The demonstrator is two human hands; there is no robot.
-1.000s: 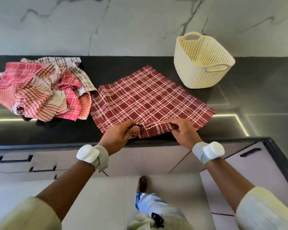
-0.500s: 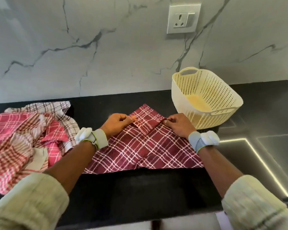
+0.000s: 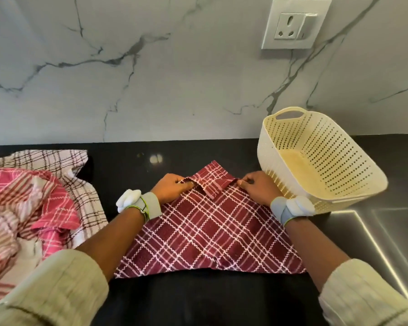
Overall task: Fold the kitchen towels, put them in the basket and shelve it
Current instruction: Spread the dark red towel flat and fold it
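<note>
Fingers (image 3: 185, 182) of both hands pinch the maroon towel's (image 3: 210, 234) carried-over edge.
First fold now laid far across; left hand (image 3: 172, 188), right hand (image 3: 257, 188) hold it beside the empty basket (image 3: 269, 151).

A glossy black countertop (image 3: 132, 158) runs along the foot of a white marble-patterned wall. At its centre lies a maroon plaid towel (image 3: 210, 234), folded, its far corner pointing toward the wall and its near edge running roughly parallel to the counter's front. To the left, a rumpled pile of pink and white checked towels (image 3: 33, 203) spreads to the frame's edge, apart from the maroon one. On the right, a cream perforated basket (image 3: 316, 161) with cut-out handles sits just beside the maroon towel's far right edge, empty, its far end close to the wall. Light streaks glint on the counter's right side.
</note>
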